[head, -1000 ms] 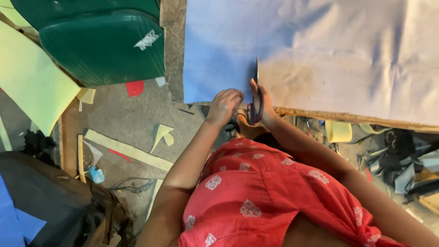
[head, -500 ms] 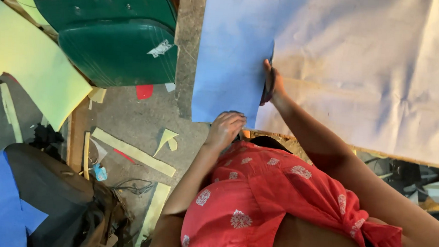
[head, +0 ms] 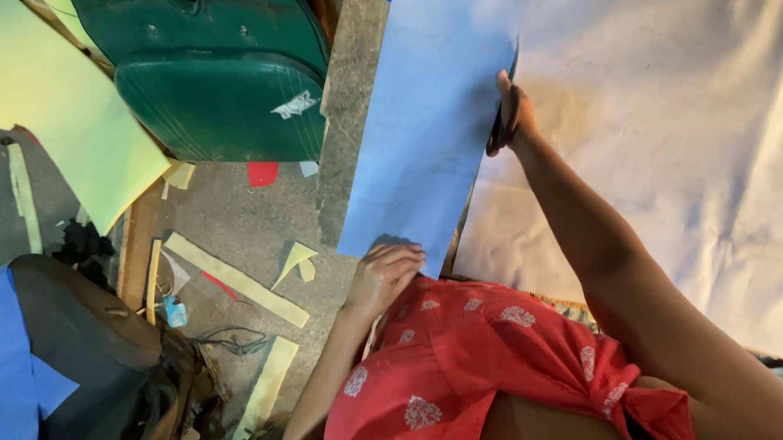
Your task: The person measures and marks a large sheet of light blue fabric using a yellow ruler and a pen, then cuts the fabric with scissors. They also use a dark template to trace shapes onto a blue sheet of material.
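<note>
Blue paper sheet (head: pixel 429 135): near edge pinched by left hand (head: pixel 385 276); right hand (head: pixel 510 111) clamped on scissors (head: pixel 503 120) at far right edge.

blue paper sheet (head: pixel 429 135), red white-motif garment (head: pixel 490 371), dark green case (head: pixel 222 101), yellow-green sheet (head: pixel 56 122)
</note>
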